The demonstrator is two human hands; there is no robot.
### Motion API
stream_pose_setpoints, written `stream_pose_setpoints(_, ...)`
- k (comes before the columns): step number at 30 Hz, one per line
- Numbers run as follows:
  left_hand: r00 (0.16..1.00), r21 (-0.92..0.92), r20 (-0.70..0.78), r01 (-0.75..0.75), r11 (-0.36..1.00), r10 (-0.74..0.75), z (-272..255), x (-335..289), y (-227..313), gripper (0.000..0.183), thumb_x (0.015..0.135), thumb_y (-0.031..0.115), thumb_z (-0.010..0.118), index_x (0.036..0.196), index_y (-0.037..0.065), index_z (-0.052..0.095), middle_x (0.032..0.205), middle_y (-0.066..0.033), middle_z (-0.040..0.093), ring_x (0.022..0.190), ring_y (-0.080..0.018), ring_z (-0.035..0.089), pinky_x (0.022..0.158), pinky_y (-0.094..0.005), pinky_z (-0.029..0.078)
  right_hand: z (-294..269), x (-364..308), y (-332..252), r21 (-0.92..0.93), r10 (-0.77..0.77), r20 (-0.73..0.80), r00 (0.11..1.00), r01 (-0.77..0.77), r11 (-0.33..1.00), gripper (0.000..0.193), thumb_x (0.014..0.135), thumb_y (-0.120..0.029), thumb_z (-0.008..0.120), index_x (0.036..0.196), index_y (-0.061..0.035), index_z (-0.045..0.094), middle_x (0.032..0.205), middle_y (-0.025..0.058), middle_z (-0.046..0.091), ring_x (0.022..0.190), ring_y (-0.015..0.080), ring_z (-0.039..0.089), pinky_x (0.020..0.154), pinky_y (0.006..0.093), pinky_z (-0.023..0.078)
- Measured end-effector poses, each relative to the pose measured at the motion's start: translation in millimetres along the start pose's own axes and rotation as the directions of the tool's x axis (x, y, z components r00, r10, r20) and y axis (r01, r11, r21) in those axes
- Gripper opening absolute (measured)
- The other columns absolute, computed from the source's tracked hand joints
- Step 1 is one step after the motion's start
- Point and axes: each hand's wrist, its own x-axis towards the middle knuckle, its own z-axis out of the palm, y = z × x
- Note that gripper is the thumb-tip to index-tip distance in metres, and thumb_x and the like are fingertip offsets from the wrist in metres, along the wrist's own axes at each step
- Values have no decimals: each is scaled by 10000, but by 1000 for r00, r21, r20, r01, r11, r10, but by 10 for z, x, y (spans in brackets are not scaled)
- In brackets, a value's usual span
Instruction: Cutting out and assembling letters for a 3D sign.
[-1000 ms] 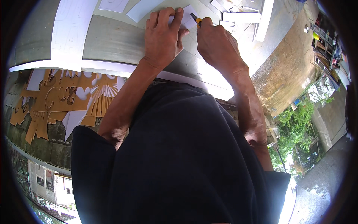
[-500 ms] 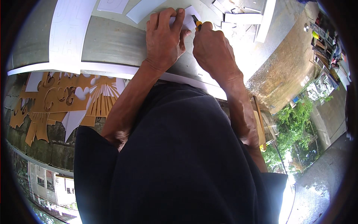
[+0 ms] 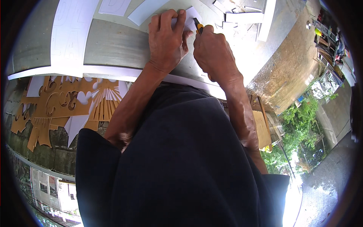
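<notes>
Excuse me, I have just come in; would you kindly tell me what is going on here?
A person is working at a grey table with both bare hands. The right hand grips a yellow-and-black cutter, its tip at a small white piece. The left hand rests on that piece with fingers bent, just left of the cutter. A white sheet with faint outlines lies farther left, and white offcuts lie to the right.
</notes>
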Motion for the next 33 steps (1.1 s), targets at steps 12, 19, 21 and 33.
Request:
stream_pose_setpoints(12, 987, 5, 86, -134, 991, 133, -245, 207, -95, 672, 652, 311, 903, 1254, 91, 702, 1383, -59, 584, 1200, -280, 573, 938, -466, 439, -452, 43, 254, -362, -265, 3, 964, 248, 899, 210, 1031, -208, 529, 1038, -10, 602, 695, 201, 688, 684, 387, 724, 673, 492, 568)
stream_pose_setpoints(19, 789, -67, 534, -320, 945, 304, -490, 564, -279, 826, 766, 332, 828, 1484, 86, 503, 1565, -65, 468, 1513, -326, 269, 1052, -538, 302, -387, 30, 249, -298, -230, 11, 973, 223, 928, 193, 1020, -171, 528, 1002, 13, 583, 698, 223, 685, 691, 394, 725, 687, 500, 571)
stream_pose_setpoints(21, 777, -83, 550, -313, 946, 305, -490, 555, -292, 829, 755, 340, 837, 1478, 92, 516, 1575, -56, 463, 1510, -322, 277, 1049, -528, 302, -344, 6, 218, -296, -206, 6, 979, 199, 934, 172, 1005, -148, 536, 994, 18, 578, 706, 228, 689, 698, 397, 727, 695, 502, 571)
stream_pose_setpoints(33, 770, -145, 542, -310, 940, 337, -479, 589, -388, 806, 771, 440, 812, 1458, 106, 554, 1597, -38, 453, 1534, -304, 258, 1036, -499, 293, -269, -45, 142, -270, -187, -23, 982, 174, 947, 71, 917, -44, 565, 935, 17, 533, 772, 233, 710, 744, 410, 734, 709, 496, 578)
